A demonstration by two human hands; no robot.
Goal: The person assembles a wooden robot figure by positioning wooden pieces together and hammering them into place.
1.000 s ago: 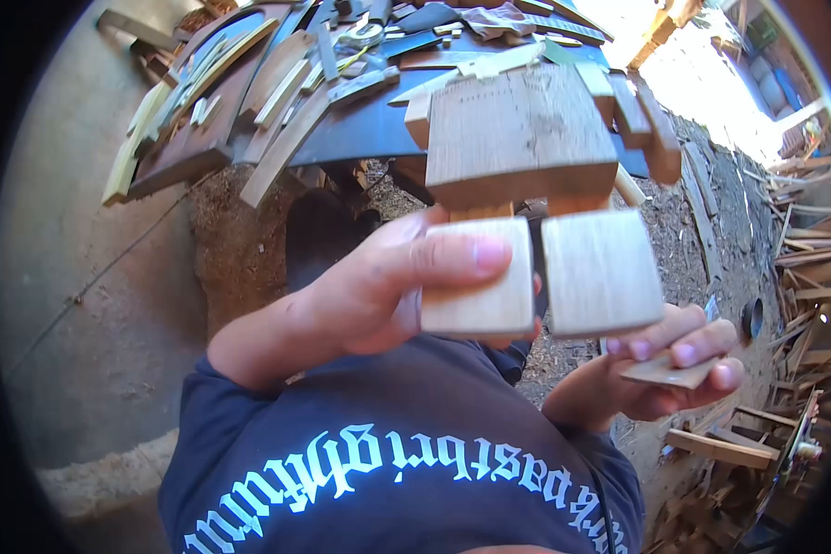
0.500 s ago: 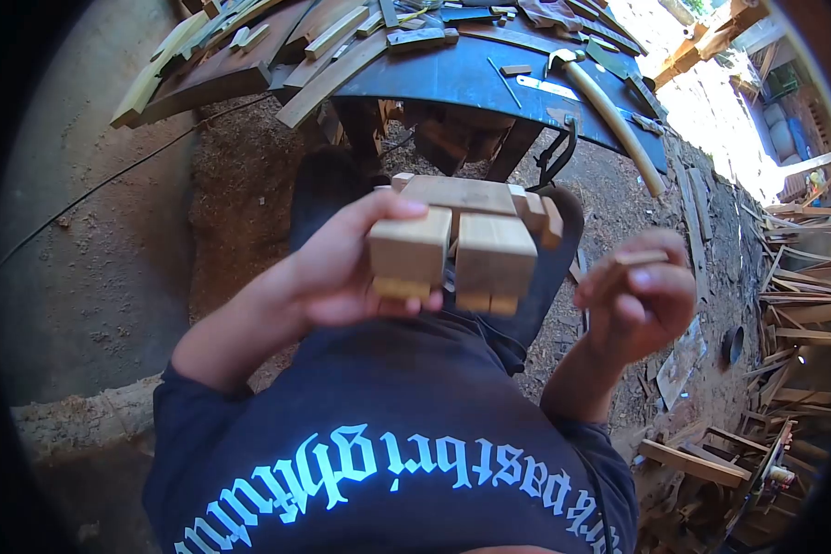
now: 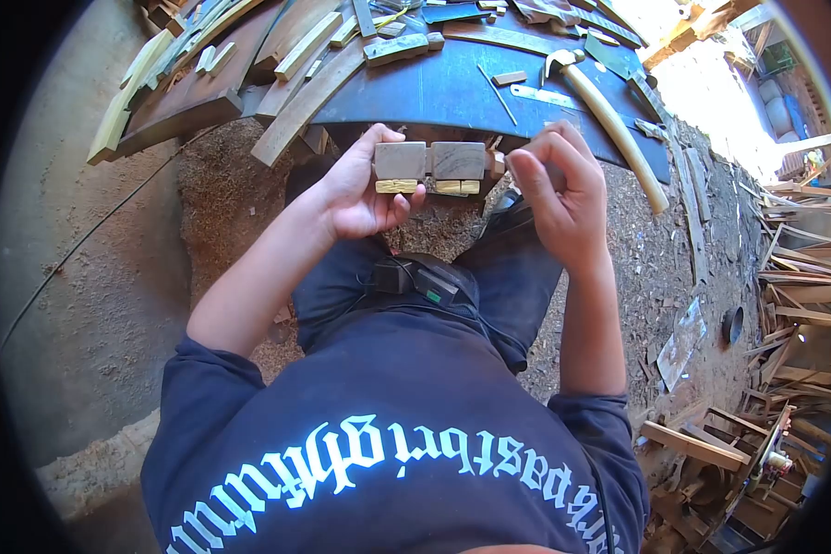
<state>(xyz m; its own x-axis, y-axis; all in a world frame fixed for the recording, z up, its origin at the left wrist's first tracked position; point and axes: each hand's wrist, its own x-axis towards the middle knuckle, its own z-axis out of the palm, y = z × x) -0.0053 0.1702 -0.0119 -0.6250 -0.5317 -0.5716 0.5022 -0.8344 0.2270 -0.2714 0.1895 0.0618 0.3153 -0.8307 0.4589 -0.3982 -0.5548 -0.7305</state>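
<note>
My left hand [image 3: 365, 189] grips a small wooden block assembly [image 3: 457, 162], thumb on top and fingers beneath. Two square end faces point toward me, side by side with a narrow gap, and paler yellowish strips run under them. Smaller wood bits stick out at its right side. My right hand [image 3: 563, 189] is raised just right of the assembly, fingers curled in and thumb bent toward them. Whatever it may hold is hidden behind the fingers. The assembly is level with the near edge of the dark blue table [image 3: 388, 106].
On the table lie a hammer [image 3: 609, 125], a metal ruler [image 3: 545, 96], a thin rod [image 3: 497, 94], a small wood piece [image 3: 509, 78] and several boards. A long board [image 3: 309, 103] overhangs the near edge. Scrap wood [image 3: 803, 295] is piled at right. A cable [image 3: 92, 231] hangs at left.
Both hands have moved forward toward the table, the left carrying the block assembly. My right hand came closer to the assembly's right side; the small wood piece it pinched is now out of sight.
</note>
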